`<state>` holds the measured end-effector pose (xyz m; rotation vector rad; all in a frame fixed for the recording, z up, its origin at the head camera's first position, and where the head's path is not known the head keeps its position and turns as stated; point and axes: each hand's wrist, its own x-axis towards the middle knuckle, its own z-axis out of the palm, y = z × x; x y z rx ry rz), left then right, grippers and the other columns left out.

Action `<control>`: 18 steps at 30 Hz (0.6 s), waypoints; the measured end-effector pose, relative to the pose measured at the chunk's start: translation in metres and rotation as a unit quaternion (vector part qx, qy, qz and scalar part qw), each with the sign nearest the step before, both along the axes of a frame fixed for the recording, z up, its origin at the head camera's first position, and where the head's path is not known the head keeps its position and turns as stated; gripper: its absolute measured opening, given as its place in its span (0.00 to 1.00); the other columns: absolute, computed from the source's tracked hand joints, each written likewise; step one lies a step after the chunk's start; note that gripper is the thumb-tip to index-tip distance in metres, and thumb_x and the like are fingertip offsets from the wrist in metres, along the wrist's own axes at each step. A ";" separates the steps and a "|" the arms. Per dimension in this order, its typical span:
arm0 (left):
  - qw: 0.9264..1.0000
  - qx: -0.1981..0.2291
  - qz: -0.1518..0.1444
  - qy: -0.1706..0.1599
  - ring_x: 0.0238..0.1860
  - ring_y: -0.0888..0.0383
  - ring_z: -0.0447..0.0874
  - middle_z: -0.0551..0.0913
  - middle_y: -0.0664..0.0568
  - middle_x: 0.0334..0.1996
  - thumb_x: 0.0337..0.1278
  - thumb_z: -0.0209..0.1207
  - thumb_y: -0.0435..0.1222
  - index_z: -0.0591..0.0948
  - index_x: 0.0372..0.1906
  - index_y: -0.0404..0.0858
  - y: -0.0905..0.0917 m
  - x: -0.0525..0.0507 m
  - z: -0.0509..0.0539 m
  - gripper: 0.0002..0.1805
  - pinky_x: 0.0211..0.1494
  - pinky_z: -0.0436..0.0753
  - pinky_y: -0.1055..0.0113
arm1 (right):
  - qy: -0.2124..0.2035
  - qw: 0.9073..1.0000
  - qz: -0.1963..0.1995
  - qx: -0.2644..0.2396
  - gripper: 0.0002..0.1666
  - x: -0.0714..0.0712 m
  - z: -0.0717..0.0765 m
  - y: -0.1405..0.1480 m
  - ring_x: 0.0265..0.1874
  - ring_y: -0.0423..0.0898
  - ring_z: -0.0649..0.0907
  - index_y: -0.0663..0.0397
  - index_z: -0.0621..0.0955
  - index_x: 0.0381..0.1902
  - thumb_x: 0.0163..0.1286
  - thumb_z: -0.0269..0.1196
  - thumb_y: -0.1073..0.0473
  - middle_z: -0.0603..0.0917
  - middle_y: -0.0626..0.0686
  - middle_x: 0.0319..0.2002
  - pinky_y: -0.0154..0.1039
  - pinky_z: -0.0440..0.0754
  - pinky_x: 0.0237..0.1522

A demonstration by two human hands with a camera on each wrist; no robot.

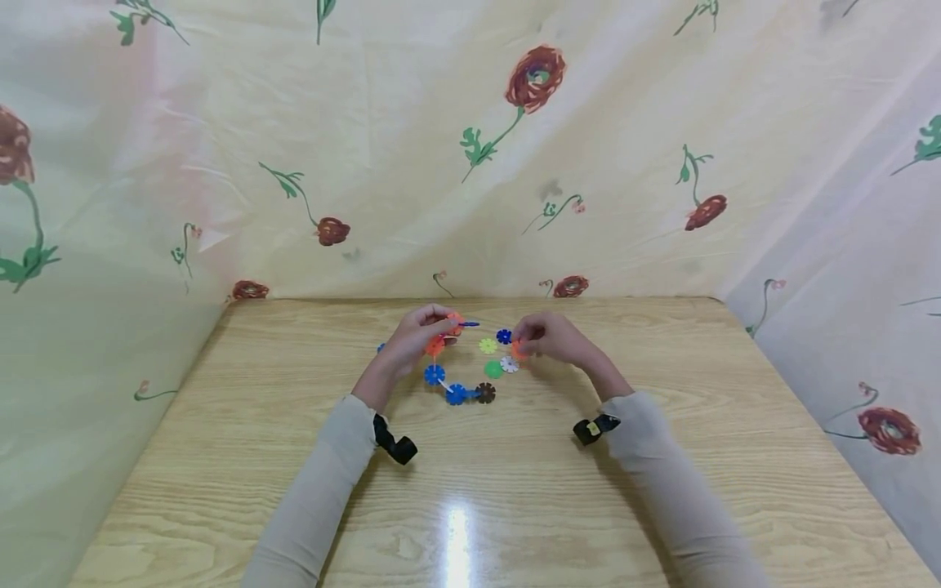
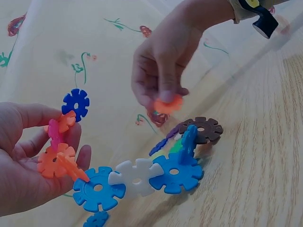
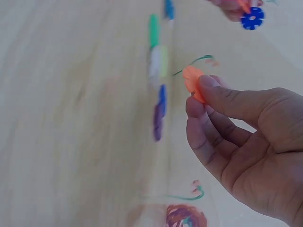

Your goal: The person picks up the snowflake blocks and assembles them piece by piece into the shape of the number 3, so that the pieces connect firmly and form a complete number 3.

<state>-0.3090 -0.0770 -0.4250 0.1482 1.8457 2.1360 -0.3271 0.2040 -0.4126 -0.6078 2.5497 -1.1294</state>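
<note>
My left hand [image 1: 415,336] grips one end of a curved chain of notched plastic discs. Its fingers and thumb are around orange discs [image 2: 53,161] and a pink disc [image 2: 56,135], with a dark blue disc [image 2: 75,105] sticking out at the tip. From there the chain runs through a blue disc [image 2: 98,189], a white disc [image 2: 136,177] and more blue ones to a brown disc [image 1: 485,393] near the table. Apart from the chain, my right hand [image 1: 555,336] pinches a single orange disc [image 3: 192,82] between thumb and fingers.
On the wooden table [image 1: 470,465] between the hands lie a yellow disc [image 1: 488,346], a green disc [image 1: 494,370], a white disc [image 1: 510,364], a dark blue disc [image 1: 504,336] and a purple disc [image 3: 157,123]. Another blue disc [image 2: 96,219] is beside the left hand. Flowered cloth [image 1: 412,163] hangs behind.
</note>
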 end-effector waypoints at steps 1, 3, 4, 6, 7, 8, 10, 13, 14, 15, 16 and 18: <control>1.000 -0.001 0.000 0.000 0.46 0.57 0.84 0.82 0.54 0.42 0.74 0.56 0.32 0.77 0.56 0.32 0.000 0.000 0.000 0.12 0.68 0.79 0.47 | 0.000 1.000 -0.005 -0.009 0.08 0.000 0.001 -0.001 0.32 0.52 0.83 0.64 0.86 0.45 0.69 0.66 0.70 0.86 0.59 0.35 0.48 0.86 0.35; 1.000 -0.005 0.000 0.003 0.45 0.59 0.85 0.82 0.55 0.41 0.74 0.56 0.32 0.78 0.56 0.32 0.000 0.001 -0.001 0.12 0.67 0.80 0.48 | -0.002 0.999 -0.017 -0.029 0.10 0.002 0.005 -0.005 0.34 0.56 0.85 0.65 0.86 0.47 0.69 0.66 0.69 0.87 0.60 0.36 0.51 0.87 0.38; 1.000 -0.007 0.000 0.003 0.44 0.60 0.85 0.82 0.56 0.41 0.74 0.56 0.32 0.78 0.56 0.32 0.000 0.001 0.000 0.12 0.67 0.81 0.49 | -0.002 0.999 -0.020 -0.040 0.10 0.002 0.007 -0.007 0.34 0.58 0.86 0.66 0.86 0.48 0.70 0.66 0.68 0.87 0.62 0.36 0.52 0.88 0.39; 1.000 -0.006 -0.001 0.005 0.42 0.62 0.85 0.83 0.57 0.40 0.74 0.57 0.32 0.78 0.56 0.31 0.000 0.001 0.000 0.13 0.67 0.81 0.48 | -0.005 0.998 -0.027 -0.062 0.11 0.003 0.009 -0.011 0.35 0.61 0.86 0.67 0.86 0.49 0.70 0.66 0.67 0.87 0.64 0.37 0.52 0.88 0.39; 1.000 -0.006 -0.001 0.005 0.42 0.63 0.85 0.83 0.57 0.40 0.74 0.57 0.32 0.78 0.57 0.31 0.000 0.001 -0.001 0.13 0.67 0.81 0.48 | -0.006 0.997 -0.031 -0.072 0.12 0.003 0.010 -0.012 0.35 0.62 0.86 0.67 0.86 0.49 0.70 0.66 0.67 0.87 0.65 0.37 0.52 0.88 0.39; 1.000 -0.006 -0.001 0.005 0.42 0.63 0.85 0.83 0.57 0.40 0.74 0.57 0.32 0.78 0.57 0.31 -0.001 0.001 -0.001 0.13 0.67 0.80 0.47 | -0.005 0.996 -0.036 -0.080 0.12 0.004 0.012 -0.015 0.36 0.62 0.86 0.67 0.86 0.49 0.71 0.66 0.66 0.87 0.65 0.38 0.50 0.88 0.39; 1.000 -0.004 0.000 0.003 0.42 0.63 0.85 0.83 0.58 0.40 0.74 0.57 0.32 0.78 0.57 0.32 -0.001 0.001 -0.001 0.13 0.69 0.78 0.45 | -0.006 0.994 -0.050 -0.095 0.12 0.006 0.014 -0.018 0.37 0.63 0.85 0.66 0.86 0.49 0.71 0.67 0.65 0.87 0.65 0.39 0.47 0.87 0.37; 1.000 -0.002 0.001 0.001 0.42 0.63 0.85 0.84 0.58 0.40 0.74 0.57 0.32 0.78 0.57 0.32 -0.001 0.001 -0.001 0.13 0.70 0.76 0.43 | -0.003 0.991 -0.074 -0.114 0.13 0.007 0.018 -0.024 0.39 0.63 0.85 0.65 0.86 0.49 0.70 0.68 0.63 0.88 0.62 0.39 0.40 0.85 0.36; 1.000 -0.001 0.001 0.001 0.42 0.63 0.85 0.84 0.58 0.40 0.74 0.57 0.32 0.78 0.57 0.32 -0.001 0.001 -0.001 0.13 0.70 0.76 0.43 | -0.003 0.989 -0.081 -0.121 0.13 0.008 0.018 -0.026 0.40 0.63 0.85 0.64 0.86 0.48 0.69 0.69 0.63 0.88 0.60 0.39 0.39 0.85 0.35; 1.000 -0.001 0.001 0.000 0.42 0.63 0.85 0.84 0.58 0.40 0.74 0.57 0.33 0.78 0.57 0.32 -0.001 0.000 -0.001 0.13 0.70 0.76 0.43 | -0.005 0.988 -0.088 -0.130 0.13 0.008 0.019 -0.028 0.40 0.64 0.85 0.64 0.86 0.48 0.69 0.69 0.63 0.88 0.59 0.39 0.39 0.85 0.36; 1.000 0.000 0.001 0.000 0.42 0.63 0.85 0.84 0.58 0.40 0.74 0.57 0.33 0.78 0.57 0.32 -0.001 0.000 -0.001 0.13 0.70 0.77 0.44 | -0.005 0.986 -0.092 -0.138 0.13 0.008 0.019 -0.030 0.40 0.63 0.85 0.64 0.86 0.48 0.68 0.70 0.63 0.88 0.58 0.38 0.39 0.86 0.36; 1.000 0.001 0.002 -0.001 0.42 0.63 0.85 0.85 0.58 0.40 0.74 0.57 0.33 0.78 0.57 0.32 -0.001 0.000 0.000 0.13 0.69 0.78 0.45 | -0.002 0.984 -0.096 -0.153 0.13 0.008 0.020 -0.033 0.40 0.63 0.86 0.65 0.86 0.47 0.68 0.70 0.63 0.89 0.56 0.38 0.41 0.87 0.38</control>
